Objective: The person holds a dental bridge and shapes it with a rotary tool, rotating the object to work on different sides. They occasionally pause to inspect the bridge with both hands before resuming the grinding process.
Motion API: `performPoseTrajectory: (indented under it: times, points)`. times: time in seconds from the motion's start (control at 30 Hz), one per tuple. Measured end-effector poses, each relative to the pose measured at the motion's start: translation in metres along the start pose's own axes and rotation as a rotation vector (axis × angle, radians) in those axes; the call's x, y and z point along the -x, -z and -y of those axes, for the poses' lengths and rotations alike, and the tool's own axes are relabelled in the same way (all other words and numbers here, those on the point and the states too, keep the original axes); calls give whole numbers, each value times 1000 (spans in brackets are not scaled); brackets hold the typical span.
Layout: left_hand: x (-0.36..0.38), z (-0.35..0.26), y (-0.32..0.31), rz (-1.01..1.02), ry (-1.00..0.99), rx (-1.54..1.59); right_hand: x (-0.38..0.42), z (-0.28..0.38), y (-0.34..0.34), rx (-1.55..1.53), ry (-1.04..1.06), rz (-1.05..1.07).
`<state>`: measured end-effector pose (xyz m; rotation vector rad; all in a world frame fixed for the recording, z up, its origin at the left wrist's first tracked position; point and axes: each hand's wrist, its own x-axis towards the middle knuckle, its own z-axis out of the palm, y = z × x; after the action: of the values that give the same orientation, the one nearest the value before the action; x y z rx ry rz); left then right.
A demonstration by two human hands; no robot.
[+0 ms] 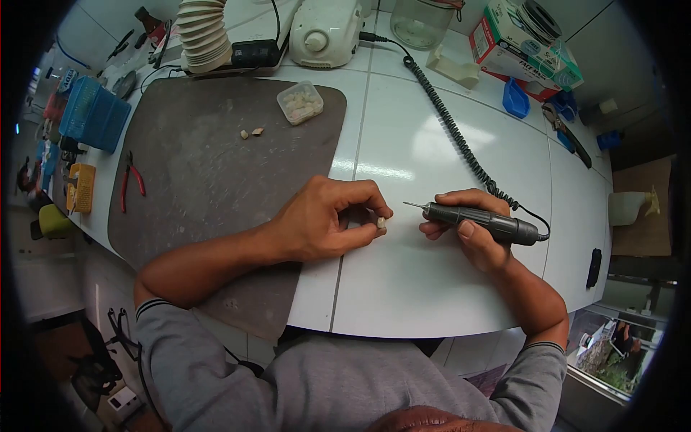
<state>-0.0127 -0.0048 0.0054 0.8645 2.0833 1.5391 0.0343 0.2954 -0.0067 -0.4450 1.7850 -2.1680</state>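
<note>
Between the thumb and forefinger of my left hand (324,219) is a small off-white piece that looks like a tooth (381,222). My right hand (475,227) is wrapped round a black rotary handpiece (489,222). Its thin metal bur (413,204) points left toward the small piece, with a gap between them. From the back end of the handpiece, a coiled black cord (453,122) runs up to a white control unit (324,32). Two small tan pieces (252,133) lie on the brown mat, away from both hands.
A clear tub of pale pieces (300,103) sits on the brown mat (216,165). Red-handled pliers (131,180) lie at the mat's left. A blue basket (93,113) stands at the far left. Boxes (522,47) and a blue scoop (516,98) are at the back right.
</note>
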Motion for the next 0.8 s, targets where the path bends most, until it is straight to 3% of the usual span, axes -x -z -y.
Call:
performPoseTrajectory:
  times: [0.47,0.8]
  points:
    - [1,2,1,6,-3,4,-2,2,1,80,65,93]
    - [0,2,0,36,-4,64,-6,5,-3,383,246,203]
